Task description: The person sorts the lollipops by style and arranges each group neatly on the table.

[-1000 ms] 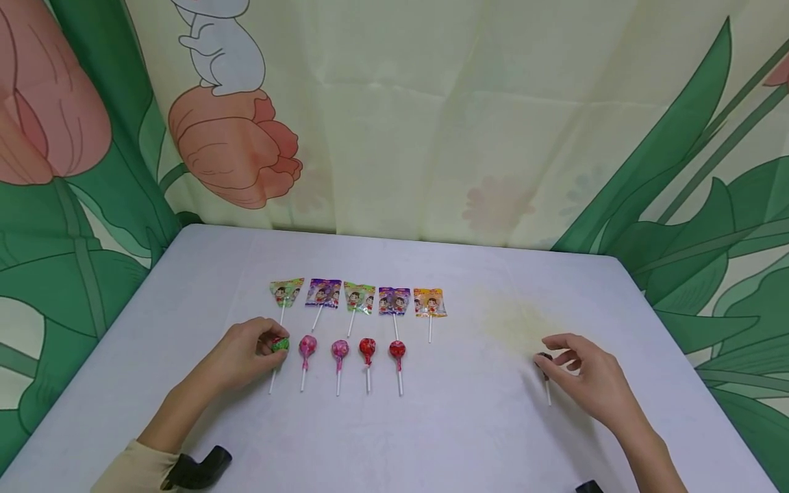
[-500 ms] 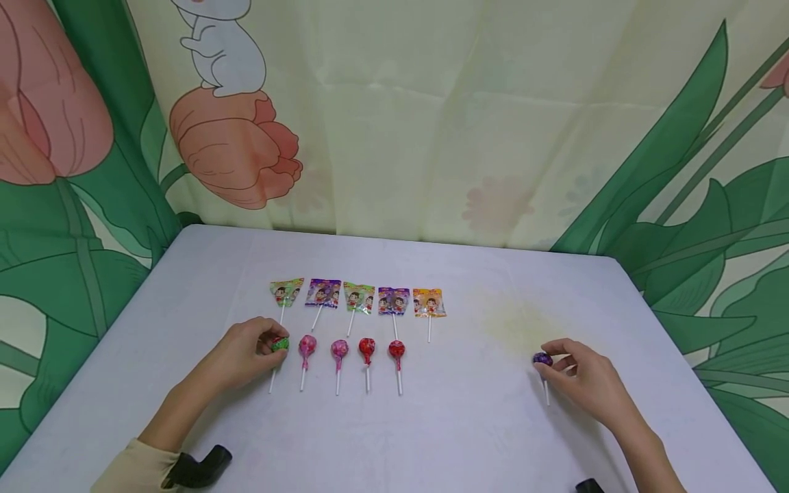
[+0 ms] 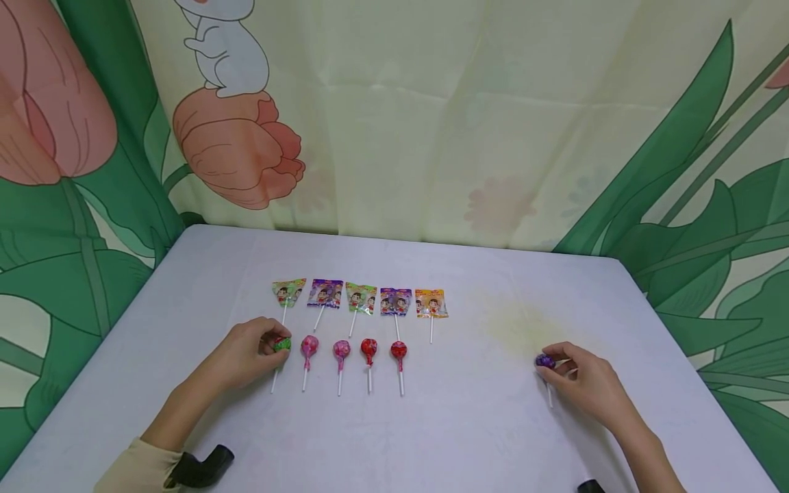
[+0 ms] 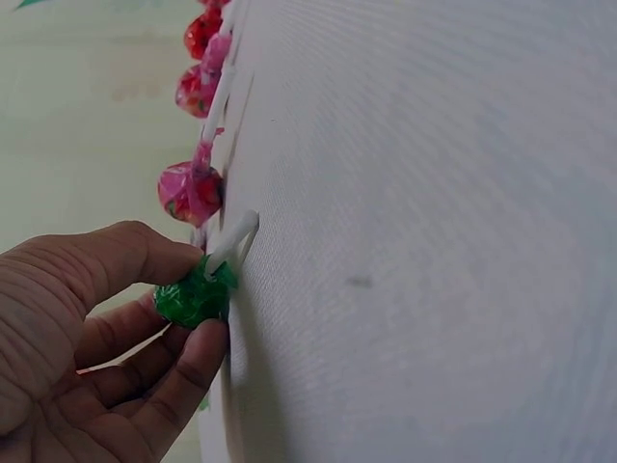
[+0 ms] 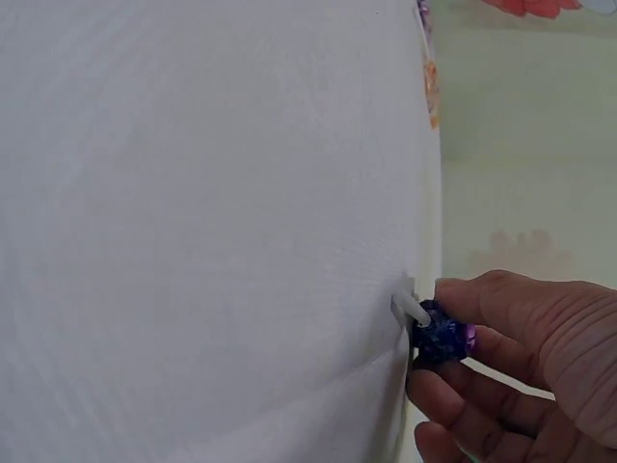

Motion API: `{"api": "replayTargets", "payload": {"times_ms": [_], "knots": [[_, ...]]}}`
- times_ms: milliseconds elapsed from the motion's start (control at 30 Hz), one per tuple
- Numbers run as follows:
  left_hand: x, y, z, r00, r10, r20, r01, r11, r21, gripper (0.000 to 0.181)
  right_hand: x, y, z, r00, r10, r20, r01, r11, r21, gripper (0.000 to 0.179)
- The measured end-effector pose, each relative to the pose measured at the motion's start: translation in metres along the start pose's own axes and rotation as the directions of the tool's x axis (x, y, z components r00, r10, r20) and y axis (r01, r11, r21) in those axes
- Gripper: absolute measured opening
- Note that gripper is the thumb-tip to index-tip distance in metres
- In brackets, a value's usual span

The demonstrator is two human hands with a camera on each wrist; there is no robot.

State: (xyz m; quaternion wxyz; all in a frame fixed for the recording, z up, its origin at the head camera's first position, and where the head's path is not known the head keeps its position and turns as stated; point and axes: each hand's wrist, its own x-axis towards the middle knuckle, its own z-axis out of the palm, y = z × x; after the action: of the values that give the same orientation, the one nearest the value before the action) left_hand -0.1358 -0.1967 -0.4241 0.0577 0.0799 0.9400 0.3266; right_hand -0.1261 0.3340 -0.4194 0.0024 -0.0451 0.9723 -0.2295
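My left hand (image 3: 255,352) pinches the round head of a green lollipop (image 4: 193,294) between thumb and fingers, at the left end of the front row. Its white stick points toward the near edge of the table. Far to the right, my right hand (image 3: 585,380) holds a purple lollipop (image 5: 443,336) by its wrapped head, apart from the others. Beside the green one lie two pink lollipops (image 3: 309,346) and two red lollipops (image 3: 398,350), sticks toward me.
Behind the front row lies a second row of flat-wrapped lollipops: green (image 3: 360,297), purple (image 3: 324,293) and orange (image 3: 431,302). The white-covered table (image 3: 468,431) ends at a printed curtain (image 3: 394,137).
The purple lollipop's head has turned into fuller view at my right fingertips, and the right hand has shifted slightly down. My left hand keeps its grip on the green lollipop.
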Motion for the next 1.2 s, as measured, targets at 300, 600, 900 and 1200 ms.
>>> {"api": "replayTargets", "payload": {"times_ms": [300,600,900,1200], "knots": [[-0.002,0.002,0.001,1.000,-0.001,-0.011,0.001,1.000,0.000,0.025,0.001,0.001,0.004,1.000,-0.020,-0.018,0.019,1.000,-0.014,0.034],[-0.003,0.003,0.000,1.000,-0.003,-0.009,0.003,1.000,-0.002,0.024,0.001,-0.003,0.006,1.000,-0.018,-0.005,0.018,1.000,0.004,0.034],[-0.002,0.001,0.001,1.000,0.003,-0.006,-0.003,1.000,-0.009,0.024,0.001,-0.013,0.009,0.999,-0.047,-0.013,0.047,0.999,0.018,0.030],[-0.002,-0.001,0.002,1.000,-0.003,-0.010,0.003,1.000,-0.016,0.024,0.005,-0.021,0.011,0.997,-0.072,-0.018,0.072,0.997,0.018,0.027]]}}
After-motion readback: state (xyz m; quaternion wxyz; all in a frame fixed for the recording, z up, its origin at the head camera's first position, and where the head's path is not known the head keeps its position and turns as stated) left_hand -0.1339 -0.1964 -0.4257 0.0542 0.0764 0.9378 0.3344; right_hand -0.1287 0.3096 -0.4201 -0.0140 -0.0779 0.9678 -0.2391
